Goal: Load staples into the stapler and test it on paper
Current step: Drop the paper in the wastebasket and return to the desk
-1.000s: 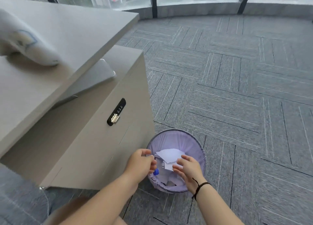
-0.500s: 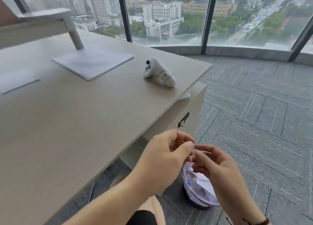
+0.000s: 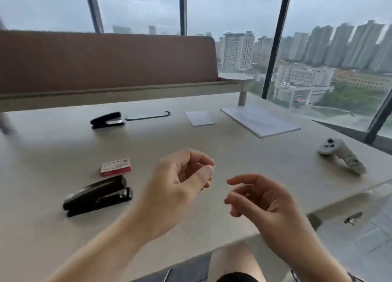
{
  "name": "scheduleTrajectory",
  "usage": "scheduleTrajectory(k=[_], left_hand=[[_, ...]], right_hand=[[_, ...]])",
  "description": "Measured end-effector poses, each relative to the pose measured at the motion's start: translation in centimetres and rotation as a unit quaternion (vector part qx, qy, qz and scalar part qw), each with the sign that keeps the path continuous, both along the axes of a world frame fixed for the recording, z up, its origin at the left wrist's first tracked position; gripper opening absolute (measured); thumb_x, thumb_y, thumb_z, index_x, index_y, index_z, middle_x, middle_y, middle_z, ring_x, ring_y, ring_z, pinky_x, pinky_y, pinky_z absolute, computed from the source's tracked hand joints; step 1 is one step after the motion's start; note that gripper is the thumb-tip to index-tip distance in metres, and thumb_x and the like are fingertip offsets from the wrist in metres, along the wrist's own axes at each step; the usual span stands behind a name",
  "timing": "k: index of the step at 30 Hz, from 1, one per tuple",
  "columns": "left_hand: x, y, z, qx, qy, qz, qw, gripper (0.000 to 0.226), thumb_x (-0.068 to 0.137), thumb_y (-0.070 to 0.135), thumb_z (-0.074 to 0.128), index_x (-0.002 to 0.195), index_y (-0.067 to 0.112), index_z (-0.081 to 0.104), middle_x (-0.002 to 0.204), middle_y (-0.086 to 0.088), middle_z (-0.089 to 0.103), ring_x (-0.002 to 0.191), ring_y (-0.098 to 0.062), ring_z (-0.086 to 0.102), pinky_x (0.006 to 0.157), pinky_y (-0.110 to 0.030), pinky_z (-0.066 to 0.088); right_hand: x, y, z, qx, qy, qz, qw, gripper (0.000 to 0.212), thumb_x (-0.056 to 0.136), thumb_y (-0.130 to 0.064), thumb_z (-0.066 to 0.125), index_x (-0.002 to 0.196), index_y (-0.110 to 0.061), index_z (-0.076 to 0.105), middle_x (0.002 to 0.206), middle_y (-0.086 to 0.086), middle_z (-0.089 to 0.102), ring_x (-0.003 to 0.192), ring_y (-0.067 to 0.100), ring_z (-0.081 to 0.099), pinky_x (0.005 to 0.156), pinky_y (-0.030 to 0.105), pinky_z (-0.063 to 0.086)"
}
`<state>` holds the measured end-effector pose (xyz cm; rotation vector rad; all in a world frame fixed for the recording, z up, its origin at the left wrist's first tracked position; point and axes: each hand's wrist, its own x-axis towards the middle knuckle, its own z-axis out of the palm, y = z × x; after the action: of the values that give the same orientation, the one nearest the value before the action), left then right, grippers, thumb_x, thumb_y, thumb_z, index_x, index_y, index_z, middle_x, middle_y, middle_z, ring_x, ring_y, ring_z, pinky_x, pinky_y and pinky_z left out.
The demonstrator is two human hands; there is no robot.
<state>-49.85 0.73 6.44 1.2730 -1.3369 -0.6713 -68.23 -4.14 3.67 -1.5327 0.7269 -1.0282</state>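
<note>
Both hands hover above the near part of the tabletop, apart from each other. The left hand has its fingers curled in toward the thumb; whether anything is pinched there I cannot tell (the frame is blurred). The right hand is loosely curled and holds nothing. Left of the left hand lies a black stapler, and just beyond it a small red staple box, closed. Farther off sit a second black stapler, a small paper sheet and a larger paper stack. Beyond the right hand rests a grey controller.
</note>
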Motion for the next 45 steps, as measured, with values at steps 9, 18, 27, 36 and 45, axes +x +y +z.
scheduleTrajectory(k=[9, 18, 27, 36, 45], left_hand=[[15.0, 7.0, -2.5, 0.081, -0.282, 0.222, 0.930, 0.023, 0.080, 0.025, 0.078, 0.099, 0.033, 0.068, 0.101, 0.020, 0.064, 0.090, 0.016, 0.054, 0.078, 0.004, 0.033], [18.9, 7.6, -5.4, 0.097, -0.328, 0.206, 0.917, 0.025, 0.084, 0.023, 0.072, 0.101, 0.039, 0.065, 0.092, 0.026, 0.061, 0.084, 0.014, 0.053, 0.070, -0.005, 0.037], [20.8, 8.0, -5.7, 0.117, -0.317, 0.224, 0.914, 0.031, 0.086, 0.021, 0.070, 0.107, 0.042, 0.063, 0.086, 0.035, 0.056, 0.083, 0.016, 0.053, 0.066, -0.008, 0.036], [23.5, 6.6, -4.9, 0.122, -0.325, 0.240, 0.906, 0.027, 0.088, 0.018, 0.069, 0.107, 0.038, 0.065, 0.071, 0.035, 0.053, 0.079, 0.022, 0.051, 0.070, -0.003, 0.038], [31.3, -3.2, -6.4, 0.114, -0.333, 0.258, 0.900, 0.029, 0.092, 0.015, 0.062, 0.115, 0.033, 0.062, 0.110, 0.015, 0.066, 0.098, -0.005, 0.059, 0.083, -0.024, 0.047]], right_hand=[[15.5, 0.3, -1.2, -0.097, 0.168, 0.143, 0.970, 0.025, 0.078, -0.039, 0.076, 0.100, -0.045, 0.067, 0.114, -0.014, 0.071, 0.105, 0.003, 0.067, 0.094, 0.036, 0.056], [20.7, -1.3, -1.5, -0.154, 0.282, 0.138, 0.937, 0.019, 0.087, -0.022, 0.070, 0.099, -0.035, 0.068, 0.094, -0.006, 0.072, 0.073, 0.007, 0.070, 0.065, 0.018, 0.054], [23.5, -6.7, -0.5, -0.233, 0.322, 0.102, 0.912, 0.025, 0.091, -0.014, 0.059, 0.099, -0.036, 0.069, 0.108, -0.006, 0.070, 0.079, 0.007, 0.064, 0.072, 0.025, 0.051], [28.7, -9.6, -3.5, -0.316, 0.385, 0.152, 0.854, 0.021, 0.084, -0.032, 0.067, 0.105, -0.029, 0.065, 0.117, -0.004, 0.064, 0.112, 0.020, 0.055, 0.094, 0.032, 0.043], [31.2, -17.6, -4.8, -0.304, 0.382, 0.076, 0.870, 0.016, 0.089, -0.027, 0.065, 0.105, -0.029, 0.063, 0.110, -0.007, 0.062, 0.109, 0.017, 0.052, 0.087, 0.026, 0.038]])
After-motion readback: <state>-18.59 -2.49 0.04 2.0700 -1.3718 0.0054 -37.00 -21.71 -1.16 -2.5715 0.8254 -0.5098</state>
